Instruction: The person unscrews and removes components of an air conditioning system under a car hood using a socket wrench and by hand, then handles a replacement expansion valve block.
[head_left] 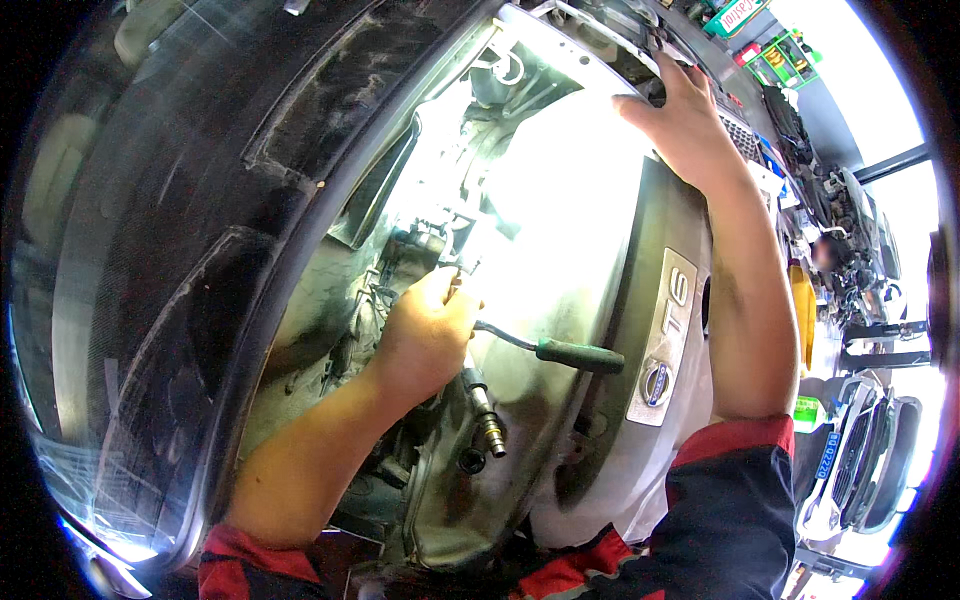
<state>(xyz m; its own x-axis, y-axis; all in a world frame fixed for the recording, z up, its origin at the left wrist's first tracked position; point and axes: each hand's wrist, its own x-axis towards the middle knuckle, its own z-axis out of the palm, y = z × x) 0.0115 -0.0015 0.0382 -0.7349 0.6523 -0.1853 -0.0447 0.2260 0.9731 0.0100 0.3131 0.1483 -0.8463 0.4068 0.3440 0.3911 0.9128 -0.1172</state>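
Observation:
In the head view my left hand (pixel 430 325) is closed on a metal tool (pixel 455 270) in the brightly lit body cavity of a vehicle. Beside it a bent rod with a dark green handle (pixel 580 355) extends to the right; whether my fingers hold it is unclear. Below the hand hangs a metal cylindrical fitting (pixel 485 420). My right hand (pixel 680 120) is higher up, its fingers curled over the edge of the light metal panel (pixel 600 70) near the pale badged trim (pixel 640 415). Glare hides much of the cavity.
A dark glass panel with a black border (pixel 150 330) fills the left. On the right are vehicle parts (pixel 840 210), a yellow object (pixel 800 310), a green rack (pixel 780 60), a detached bumper (pixel 850 460) and what looks like a blurred person (pixel 825 252).

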